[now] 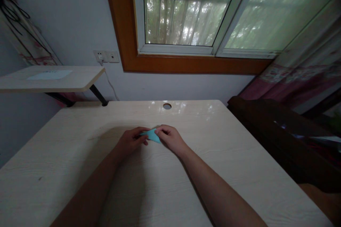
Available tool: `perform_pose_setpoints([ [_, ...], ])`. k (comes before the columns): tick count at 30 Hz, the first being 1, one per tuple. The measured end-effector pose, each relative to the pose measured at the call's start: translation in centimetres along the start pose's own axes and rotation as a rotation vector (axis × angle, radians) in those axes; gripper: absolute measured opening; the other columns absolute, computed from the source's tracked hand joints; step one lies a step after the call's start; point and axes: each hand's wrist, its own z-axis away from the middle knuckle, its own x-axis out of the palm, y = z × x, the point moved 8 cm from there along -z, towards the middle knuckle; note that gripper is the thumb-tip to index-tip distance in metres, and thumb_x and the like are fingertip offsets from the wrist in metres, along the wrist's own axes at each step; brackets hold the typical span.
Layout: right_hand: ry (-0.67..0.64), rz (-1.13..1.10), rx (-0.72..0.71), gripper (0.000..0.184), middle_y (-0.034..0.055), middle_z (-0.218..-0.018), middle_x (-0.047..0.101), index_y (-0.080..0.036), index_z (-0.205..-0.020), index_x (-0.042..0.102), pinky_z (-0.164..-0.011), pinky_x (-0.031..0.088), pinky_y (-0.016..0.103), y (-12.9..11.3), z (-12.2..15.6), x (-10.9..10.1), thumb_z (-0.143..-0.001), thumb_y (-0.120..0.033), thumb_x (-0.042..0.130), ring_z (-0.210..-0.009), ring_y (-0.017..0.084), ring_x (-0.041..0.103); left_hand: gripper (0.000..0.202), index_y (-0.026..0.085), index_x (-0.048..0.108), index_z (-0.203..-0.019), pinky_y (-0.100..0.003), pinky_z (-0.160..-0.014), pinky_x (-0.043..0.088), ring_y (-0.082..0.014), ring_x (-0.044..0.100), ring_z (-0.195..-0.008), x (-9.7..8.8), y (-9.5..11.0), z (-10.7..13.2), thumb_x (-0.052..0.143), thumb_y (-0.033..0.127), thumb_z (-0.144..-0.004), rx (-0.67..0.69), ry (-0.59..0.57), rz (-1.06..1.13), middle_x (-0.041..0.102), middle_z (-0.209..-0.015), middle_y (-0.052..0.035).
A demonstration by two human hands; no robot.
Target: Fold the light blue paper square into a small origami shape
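Note:
A small piece of light-blue folded paper (152, 135) is held between my two hands, over the middle of the pale wooden desk (213, 170). My left hand (132, 139) pinches its left end between thumb and fingers. At the right end, my right hand (169, 137) grips the paper with its thumb on top. Parts of the paper are covered by my fingers, so its full shape is hidden.
A raised shelf (80, 81) on black legs stands at the desk's back left, with a white sheet (50, 75) on it. A round cable hole (167, 106) is near the back edge. Dark wooden furniture (266, 131) adjoins the right side. A window is behind.

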Motion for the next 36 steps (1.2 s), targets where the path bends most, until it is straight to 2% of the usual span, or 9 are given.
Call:
perform_pose_setpoints([
  [3, -0.001, 0.001, -0.005, 0.029, 0.0026, -0.076, 0.064, -0.016, -0.082, 0.069, -0.068, 0.043, 0.026, -0.1, 0.0, 0.0, -0.087, -0.043, 0.059, -0.071, 0.015, 0.055, 0.033, 0.017, 0.063, -0.117, -0.024, -0.064, 0.046, -0.0163, 0.066, -0.067, 0.0, 0.0, 0.0, 0.057, 0.038, -0.091, -0.011, 0.007, -0.013, 0.073, -0.075, -0.0027],
  [8, -0.011, 0.012, -0.012, 0.027, 0.0016, -0.073, 0.062, -0.016, -0.081, 0.069, -0.065, 0.041, 0.024, -0.2, 0.1, 0.1, -0.087, -0.041, 0.059, -0.068, 0.014, 0.054, 0.028, 0.016, 0.065, -0.099, -0.024, -0.062, 0.044, -0.0162, 0.064, -0.066, -0.2, -0.2, 0.0, 0.056, 0.042, -0.091, -0.023, 0.042, -0.037, 0.073, -0.076, -0.003],
  [13, -0.049, 0.085, -0.087, 0.024, 0.0007, -0.073, 0.059, -0.017, -0.082, 0.069, -0.06, 0.037, 0.023, -0.8, 0.2, 0.6, -0.09, -0.037, 0.058, -0.065, 0.012, 0.05, 0.027, 0.017, 0.067, -0.086, -0.025, -0.065, 0.044, -0.0164, 0.063, -0.068, 0.1, -0.5, -0.2, 0.056, 0.041, -0.091, 0.009, 0.001, -0.119, 0.071, -0.075, -0.0021],
  [18, -0.108, 0.179, -0.129, 0.022, -0.0005, -0.072, 0.057, -0.017, -0.084, 0.067, -0.058, 0.036, 0.022, -1.2, 0.4, 1.3, -0.088, -0.038, 0.061, -0.064, 0.011, 0.049, 0.024, 0.018, 0.068, -0.085, -0.024, -0.066, 0.045, -0.0162, 0.063, -0.071, -0.3, -0.1, -0.3, 0.058, 0.039, -0.089, 0.035, 0.063, -0.165, 0.07, -0.076, -0.0014],
  [21, -0.133, 0.267, -0.161, 0.023, -0.0005, -0.073, 0.058, -0.017, -0.078, 0.064, -0.061, 0.037, 0.022, -1.4, 0.5, 1.7, -0.087, -0.038, 0.063, -0.066, 0.012, 0.05, 0.023, 0.018, 0.068, -0.08, -0.025, -0.07, 0.046, -0.0163, 0.061, -0.074, -0.7, 0.8, -0.2, 0.059, 0.037, -0.088, 0.116, 0.125, -0.203, 0.067, -0.078, -0.0028],
  [24, -0.148, 0.313, -0.179, 0.023, -0.0003, -0.072, 0.059, -0.017, -0.075, 0.064, -0.063, 0.038, 0.023, -1.6, 0.5, 1.9, -0.088, -0.037, 0.063, -0.067, 0.012, 0.051, 0.022, 0.018, 0.067, -0.079, -0.025, -0.069, 0.045, -0.0158, 0.059, -0.074, -0.7, 1.1, -0.2, 0.06, 0.036, -0.089, 0.159, 0.136, -0.215, 0.065, -0.079, -0.0031],
  [29, -0.153, 0.322, -0.184, 0.02, 0.0006, -0.075, 0.062, -0.018, -0.08, 0.068, -0.065, 0.039, 0.024, -1.5, 0.4, 1.9, -0.087, -0.037, 0.063, -0.07, 0.014, 0.053, 0.021, 0.018, 0.066, -0.08, -0.026, -0.069, 0.045, -0.0158, 0.058, -0.072, -0.5, 0.7, -0.4, 0.06, 0.037, -0.088, 0.125, 0.112, -0.214, 0.065, -0.078, -0.0027],
  [36, -0.136, 0.23, -0.112, 0.021, -0.0012, -0.07, 0.059, -0.017, -0.075, 0.067, -0.061, 0.037, 0.022, -0.6, 0.3, 1.8, -0.085, -0.035, 0.064, -0.065, 0.012, 0.05, 0.026, 0.018, 0.067, -0.079, -0.026, -0.067, 0.043, -0.0167, 0.057, -0.072, -0.8, 0.2, -0.4, 0.058, 0.041, -0.088, 0.084, 0.122, -0.211, 0.064, -0.075, -0.0022],
])
